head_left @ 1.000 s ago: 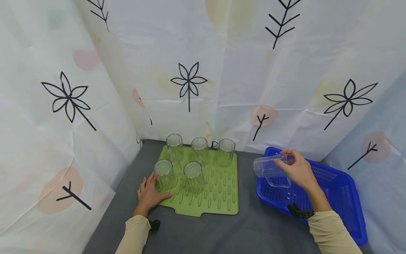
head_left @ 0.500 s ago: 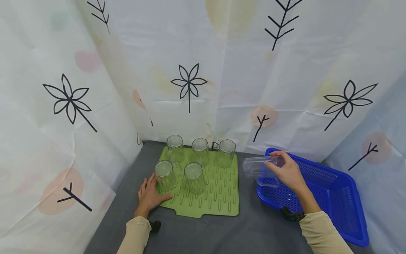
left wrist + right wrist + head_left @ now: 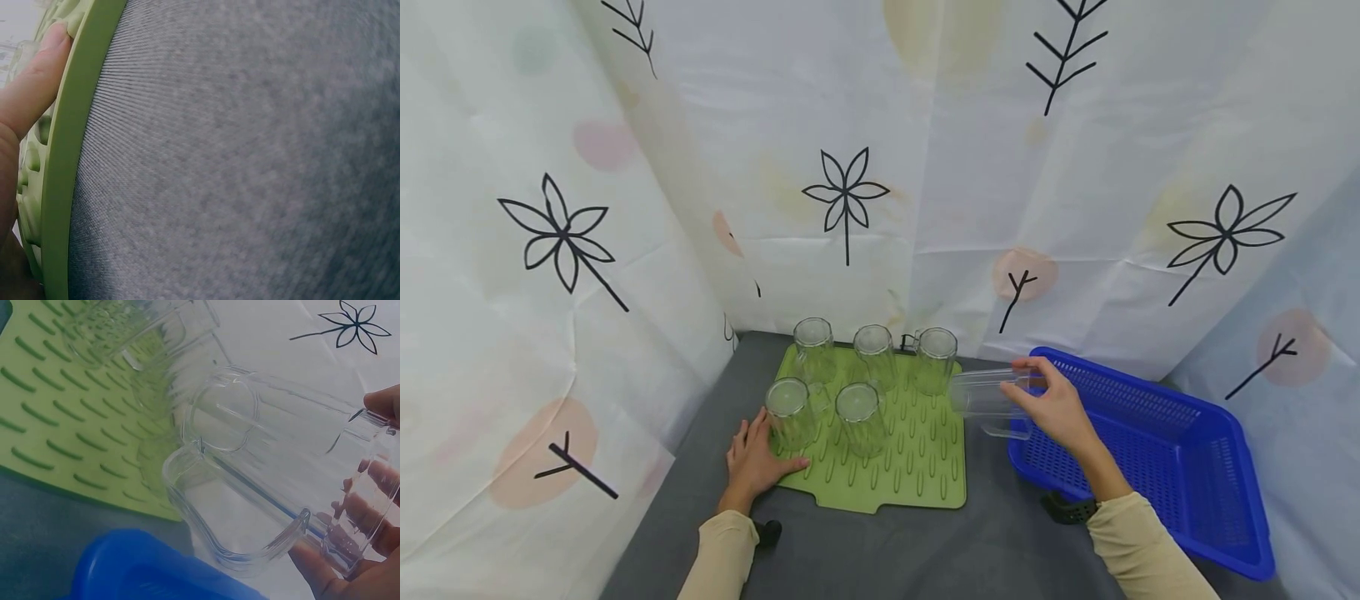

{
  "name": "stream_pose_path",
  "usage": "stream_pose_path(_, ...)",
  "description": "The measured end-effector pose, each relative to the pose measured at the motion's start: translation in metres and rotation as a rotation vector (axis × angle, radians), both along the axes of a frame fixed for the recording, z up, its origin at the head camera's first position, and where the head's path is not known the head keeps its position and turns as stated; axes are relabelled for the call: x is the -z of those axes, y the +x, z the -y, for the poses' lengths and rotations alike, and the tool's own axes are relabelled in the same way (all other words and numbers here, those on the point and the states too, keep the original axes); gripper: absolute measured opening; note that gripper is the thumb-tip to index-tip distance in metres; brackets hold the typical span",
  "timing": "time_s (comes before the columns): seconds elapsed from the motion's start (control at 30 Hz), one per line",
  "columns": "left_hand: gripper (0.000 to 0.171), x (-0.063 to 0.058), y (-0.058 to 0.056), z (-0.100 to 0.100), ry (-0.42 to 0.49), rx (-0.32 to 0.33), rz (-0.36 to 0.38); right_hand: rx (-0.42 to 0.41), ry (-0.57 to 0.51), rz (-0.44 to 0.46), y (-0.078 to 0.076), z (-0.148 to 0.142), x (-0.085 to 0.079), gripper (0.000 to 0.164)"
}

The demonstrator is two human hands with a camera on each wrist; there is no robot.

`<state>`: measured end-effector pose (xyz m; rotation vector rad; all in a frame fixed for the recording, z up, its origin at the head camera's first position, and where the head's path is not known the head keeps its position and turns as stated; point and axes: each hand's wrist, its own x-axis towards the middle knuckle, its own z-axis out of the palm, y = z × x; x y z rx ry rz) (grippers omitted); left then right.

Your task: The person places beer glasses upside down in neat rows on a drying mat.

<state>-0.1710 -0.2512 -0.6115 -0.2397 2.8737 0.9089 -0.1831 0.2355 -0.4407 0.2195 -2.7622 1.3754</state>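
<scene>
In the head view my right hand [image 3: 1060, 410] grips a clear glass mug [image 3: 976, 395] by one end. The mug lies on its side in the air, handle hanging down, between the blue basket and the green mat [image 3: 917, 483]. Up close in the right wrist view, fingers and thumb wrap that end of the mug [image 3: 275, 434]. My left hand [image 3: 752, 465] rests at the mat's front left corner, thumb on its ridged top, beside a standing mug [image 3: 790, 417]. The left wrist view shows the thumb [image 3: 37, 78] over the mat's edge; the other fingers are mostly hidden there.
Several clear mugs stand on the mat, three along the back and two in front, including one front mug [image 3: 860, 421]. A blue perforated basket [image 3: 1213, 492] sits at the right on the grey tabletop [image 3: 940, 554]. Patterned cloth [image 3: 955, 208] surrounds the table's back and sides.
My right hand has carried the mug leftward from over the basket to near the mat's right edge. The left hand and the standing mugs have stayed in place.
</scene>
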Motion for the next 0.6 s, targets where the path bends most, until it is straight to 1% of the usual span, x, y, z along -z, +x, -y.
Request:
stream_pose_path(0.23, 0.123, 0.003, -0.003, -0.001, 0.001, 0.004, -0.031, -0.016, -0.048, -0.012, 0.000, 0.012, 0.007, 0.047)
stream_pose_path(0.37, 0.126, 0.006, -0.002, 0.002, 0.010, 0.003, -0.026, -0.030, -0.070, -0.031, -0.002, 0.020, 0.013, 0.045)
stream_pose_path(0.47, 0.130, 0.006, -0.003, 0.004, 0.034, 0.000, -0.013, -0.031, -0.097, -0.027, -0.003, 0.024, 0.015, 0.046)
stream_pose_path(0.57, 0.131, 0.001, -0.006, 0.007, 0.103, -0.008, -0.011, -0.026, -0.132, -0.014, -0.002, 0.026, 0.017, 0.046)
stream_pose_path(0.6, 0.131, -0.002, -0.007, 0.008, 0.131, -0.009, -0.012, -0.026, -0.146, -0.012, -0.002, 0.027, 0.018, 0.045)
